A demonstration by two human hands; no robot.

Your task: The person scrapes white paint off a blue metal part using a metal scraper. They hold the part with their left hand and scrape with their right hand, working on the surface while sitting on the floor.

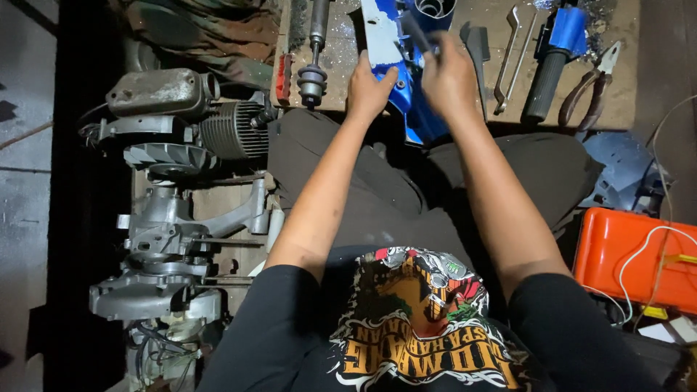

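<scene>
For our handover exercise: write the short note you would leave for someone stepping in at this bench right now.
Left hand grips the blue metal part at its left edge, steadying it over the lap. Right hand holds a thin dark tool against the part's upper end. Pliers, a black handlebar grip and two wrenches lie on the wooden board to the right; engine parts sit left. Work on the part is under way; how far along cannot be told.

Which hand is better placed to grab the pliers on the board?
Right, probably. The right hand is nearer the pliers, though its fingers hold a thin tool. The left hand grips the blue part, farther away.
</scene>
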